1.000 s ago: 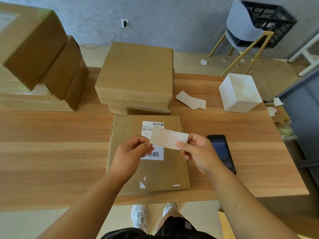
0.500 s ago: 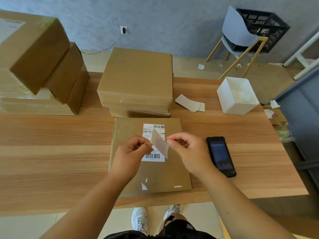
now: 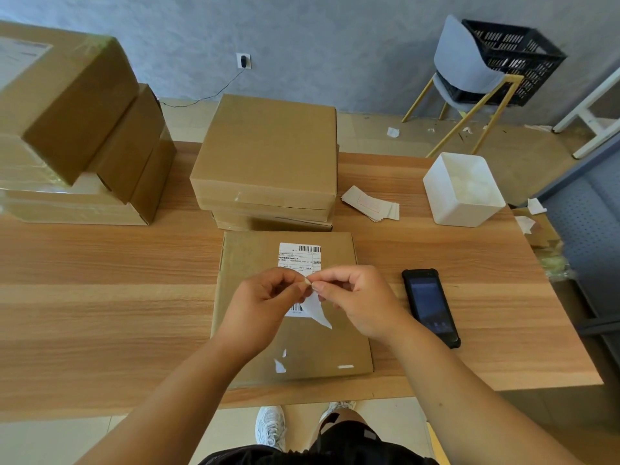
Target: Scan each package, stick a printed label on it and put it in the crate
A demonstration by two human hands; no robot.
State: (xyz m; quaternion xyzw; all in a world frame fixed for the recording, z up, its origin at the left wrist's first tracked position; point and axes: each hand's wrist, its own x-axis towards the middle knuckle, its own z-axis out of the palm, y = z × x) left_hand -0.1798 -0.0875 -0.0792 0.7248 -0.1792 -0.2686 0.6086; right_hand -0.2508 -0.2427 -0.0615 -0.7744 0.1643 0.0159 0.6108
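Observation:
A flat brown package point(image 3: 255, 250) lies on the table in front of me, with a white barcode label point(image 3: 299, 255) stuck on its top. Above it, my left hand point(image 3: 265, 303) and my right hand point(image 3: 362, 300) meet fingertip to fingertip and pinch a small white printed label point(image 3: 318, 312), which hangs down below them. The black handheld scanner point(image 3: 430, 305) lies on the table just right of the package. The black crate point(image 3: 513, 58) sits on a chair at the far right, beyond the table.
A stack of brown boxes point(image 3: 268, 156) stands behind the package, and larger boxes point(image 3: 73, 125) are piled at the far left. A pile of spare labels point(image 3: 370, 203) and a white bin point(image 3: 464, 191) sit at the right back of the wooden table point(image 3: 100, 297).
The label was held flat between both hands; now the hands have come together at one corner and the label hangs edge-on below them.

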